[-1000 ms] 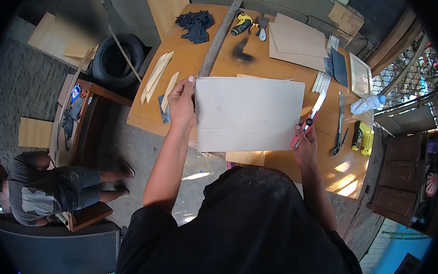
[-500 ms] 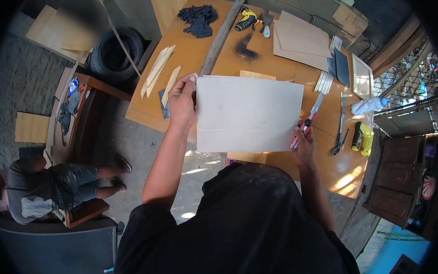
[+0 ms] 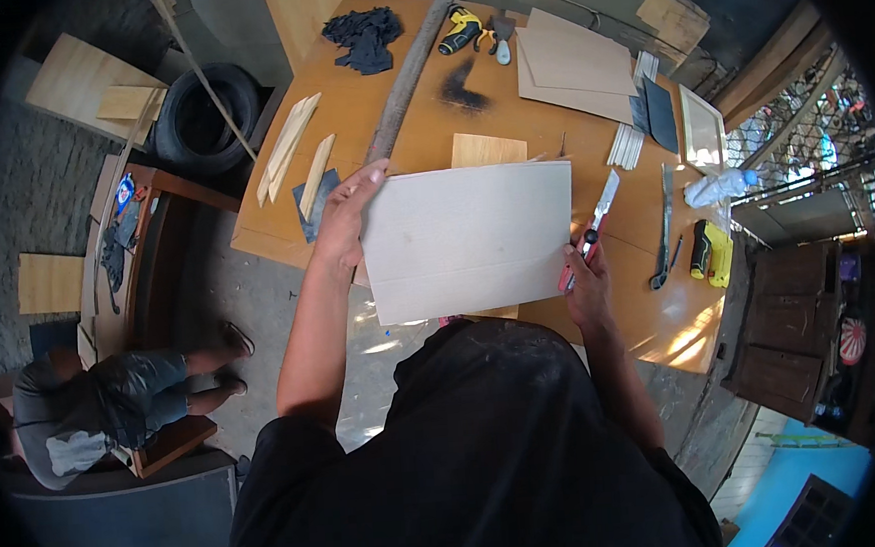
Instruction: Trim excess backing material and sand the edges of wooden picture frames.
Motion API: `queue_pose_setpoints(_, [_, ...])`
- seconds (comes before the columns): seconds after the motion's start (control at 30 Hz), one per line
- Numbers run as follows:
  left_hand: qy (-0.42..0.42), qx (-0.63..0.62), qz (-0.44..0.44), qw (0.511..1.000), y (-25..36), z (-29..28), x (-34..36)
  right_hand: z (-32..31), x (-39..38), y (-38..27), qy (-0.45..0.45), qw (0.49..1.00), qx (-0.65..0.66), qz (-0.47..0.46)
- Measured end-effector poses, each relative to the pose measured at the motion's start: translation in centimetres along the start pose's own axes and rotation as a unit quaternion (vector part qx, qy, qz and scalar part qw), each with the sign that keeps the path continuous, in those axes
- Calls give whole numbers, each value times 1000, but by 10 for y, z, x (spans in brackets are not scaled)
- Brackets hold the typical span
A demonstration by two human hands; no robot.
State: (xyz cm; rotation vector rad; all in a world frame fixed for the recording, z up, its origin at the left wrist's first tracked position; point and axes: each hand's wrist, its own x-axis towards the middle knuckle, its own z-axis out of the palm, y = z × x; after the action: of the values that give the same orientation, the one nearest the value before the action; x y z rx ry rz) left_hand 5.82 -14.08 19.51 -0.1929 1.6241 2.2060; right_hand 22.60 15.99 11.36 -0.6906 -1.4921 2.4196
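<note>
Slightly, the cardboard sheet (image 3: 471, 246) has swung anticlockwise, baring more of the plywood piece (image 3: 488, 148) beyond it; that suggests re-angling by hand, with no cut under way. It spans the space between both hands, over the table (image 3: 412, 143)'s near side. The left hand (image 3: 342, 221) pinches its far-left corner, thumb on top. The right hand (image 3: 590, 286) grips a red utility knife (image 3: 591, 237), blade pointing away beside the sheet; whether it also grips cardboard is unclear. Pale and flat, the sheet shows a faint crosswise crease.
</note>
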Motion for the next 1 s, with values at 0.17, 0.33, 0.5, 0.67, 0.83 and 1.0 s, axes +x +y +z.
queue_pose_setpoints(0.17, [-92,-11,-13,996,-2,-8,-21,-4,-4,-3,0,999,-9,36])
queue_pose_setpoints(0.33, [-104,5,-7,995,0,0,-36,-4,-4,-18,51,959,-253,-117])
queue_pose_setpoints(0.5, [-109,71,-23,991,0,21,-58,59,-38,-81,-128,773,-522,-336])
queue_pose_setpoints(0.67, [-106,140,-22,984,-6,35,-67,100,-64,-98,-269,740,-572,-232])
queue_pose_setpoints(0.83, [-107,160,13,981,-19,36,-66,105,-65,-90,-257,714,-608,-234])
queue_pose_setpoints(1.0, [-97,140,2,985,-20,38,-66,102,-63,-88,-245,710,-615,-242])
